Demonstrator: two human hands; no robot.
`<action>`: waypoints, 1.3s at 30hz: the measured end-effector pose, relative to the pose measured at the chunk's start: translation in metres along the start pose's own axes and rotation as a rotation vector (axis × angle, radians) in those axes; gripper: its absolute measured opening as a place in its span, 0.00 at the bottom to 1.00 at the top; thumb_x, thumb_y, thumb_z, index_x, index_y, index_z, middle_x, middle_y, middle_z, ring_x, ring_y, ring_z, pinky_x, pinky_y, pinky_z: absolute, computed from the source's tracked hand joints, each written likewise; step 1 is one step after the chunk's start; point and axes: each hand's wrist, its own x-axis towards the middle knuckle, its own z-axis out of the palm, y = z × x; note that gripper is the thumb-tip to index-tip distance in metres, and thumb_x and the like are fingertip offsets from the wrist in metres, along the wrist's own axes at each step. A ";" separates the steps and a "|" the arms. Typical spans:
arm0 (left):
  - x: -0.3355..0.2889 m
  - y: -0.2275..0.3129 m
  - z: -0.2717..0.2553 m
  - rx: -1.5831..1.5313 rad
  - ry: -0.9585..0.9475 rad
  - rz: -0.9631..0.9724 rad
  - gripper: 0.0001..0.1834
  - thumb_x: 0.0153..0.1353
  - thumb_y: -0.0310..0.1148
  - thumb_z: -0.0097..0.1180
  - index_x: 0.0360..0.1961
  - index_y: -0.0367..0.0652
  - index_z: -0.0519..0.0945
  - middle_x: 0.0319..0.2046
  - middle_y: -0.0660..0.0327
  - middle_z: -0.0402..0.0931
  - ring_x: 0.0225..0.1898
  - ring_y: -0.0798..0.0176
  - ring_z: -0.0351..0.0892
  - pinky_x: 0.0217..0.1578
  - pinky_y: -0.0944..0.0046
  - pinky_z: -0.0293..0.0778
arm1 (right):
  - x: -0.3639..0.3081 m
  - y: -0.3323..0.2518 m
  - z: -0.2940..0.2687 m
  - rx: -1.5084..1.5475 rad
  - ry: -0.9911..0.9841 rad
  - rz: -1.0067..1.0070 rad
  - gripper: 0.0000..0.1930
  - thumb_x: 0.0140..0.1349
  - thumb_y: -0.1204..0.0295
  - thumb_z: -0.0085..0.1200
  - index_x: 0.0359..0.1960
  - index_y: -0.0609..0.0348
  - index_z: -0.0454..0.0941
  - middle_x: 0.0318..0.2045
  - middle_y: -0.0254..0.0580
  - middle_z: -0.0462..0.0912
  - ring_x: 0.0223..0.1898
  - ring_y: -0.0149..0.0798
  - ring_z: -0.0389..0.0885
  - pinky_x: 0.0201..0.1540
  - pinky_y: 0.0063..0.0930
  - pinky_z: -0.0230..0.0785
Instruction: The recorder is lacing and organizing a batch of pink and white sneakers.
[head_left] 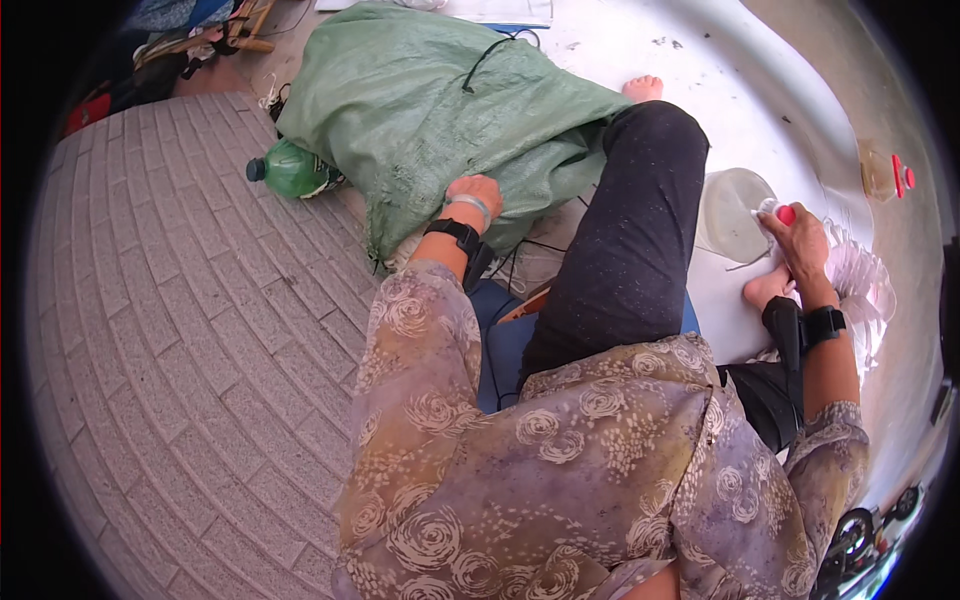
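My left hand (474, 193) is closed at the near edge of a large green woven sack (440, 90), its fingers curled down into the fabric and partly hidden. A black cord loop lies on top of the sack. Over at the right, my right hand (803, 243) is closed around a small white object with a round red part (786, 215); the fingers cover much of it. It is held at the rim of a round translucent plastic tub (735, 200), beside my bare foot (768, 288).
A green plastic bottle (292, 170) lies against the sack's left side, on grey brick paving (200, 330). Bundled white strips (865, 285) lie beyond my right wrist. Farther right is a clear container with a red cap (885, 175). My bent knee (655, 150) rises between my hands.
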 end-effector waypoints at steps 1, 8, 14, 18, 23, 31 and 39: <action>0.004 -0.007 0.000 0.071 -0.053 -0.036 0.21 0.52 0.47 0.45 0.39 0.43 0.76 0.40 0.51 0.73 0.44 0.48 0.71 0.45 0.55 0.66 | 0.003 0.010 0.001 0.004 -0.012 0.003 0.27 0.43 0.48 0.55 0.30 0.64 0.73 0.27 0.55 0.77 0.32 0.51 0.76 0.36 0.39 0.67; 0.011 -0.019 -0.029 -0.281 0.365 -0.127 0.17 0.52 0.41 0.47 0.39 0.42 0.76 0.40 0.48 0.73 0.43 0.46 0.72 0.44 0.54 0.68 | 0.013 -0.001 0.005 -0.013 0.006 -0.068 0.26 0.44 0.50 0.55 0.30 0.66 0.73 0.26 0.56 0.77 0.30 0.53 0.76 0.35 0.40 0.67; 0.048 -0.013 -0.010 -0.359 0.426 -0.057 0.20 0.52 0.43 0.45 0.42 0.41 0.73 0.42 0.44 0.70 0.43 0.43 0.70 0.47 0.51 0.64 | 0.011 -0.001 0.004 0.023 -0.053 -0.058 0.26 0.44 0.51 0.55 0.30 0.67 0.72 0.25 0.59 0.76 0.30 0.55 0.75 0.35 0.41 0.66; 0.062 -0.056 -0.075 -0.449 0.752 -0.106 0.25 0.53 0.47 0.43 0.43 0.37 0.71 0.46 0.44 0.67 0.50 0.44 0.63 0.53 0.55 0.57 | 0.015 0.012 0.010 0.047 0.022 -0.069 0.26 0.44 0.52 0.56 0.31 0.66 0.71 0.26 0.59 0.76 0.31 0.55 0.75 0.36 0.40 0.65; 0.050 -0.125 -0.171 -0.658 1.124 -0.283 0.32 0.52 0.52 0.45 0.50 0.36 0.65 0.49 0.42 0.64 0.52 0.43 0.61 0.53 0.55 0.57 | 0.021 0.012 0.011 0.062 -0.064 -0.053 0.24 0.44 0.54 0.57 0.32 0.65 0.71 0.26 0.58 0.76 0.31 0.56 0.73 0.36 0.40 0.65; 0.067 -0.107 -0.105 0.013 0.069 -0.066 0.34 0.50 0.56 0.41 0.55 0.47 0.63 0.57 0.51 0.57 0.59 0.49 0.52 0.59 0.58 0.47 | 0.024 0.021 0.011 0.039 -0.077 -0.019 0.25 0.45 0.53 0.56 0.33 0.66 0.70 0.29 0.60 0.75 0.34 0.56 0.72 0.38 0.40 0.64; 0.099 -0.172 -0.134 -0.402 0.901 -0.058 0.32 0.57 0.55 0.32 0.56 0.45 0.61 0.56 0.53 0.59 0.59 0.54 0.54 0.57 0.61 0.50 | 0.028 0.036 0.034 0.020 0.006 -0.086 0.28 0.45 0.52 0.54 0.39 0.64 0.70 0.32 0.60 0.75 0.36 0.56 0.72 0.40 0.40 0.64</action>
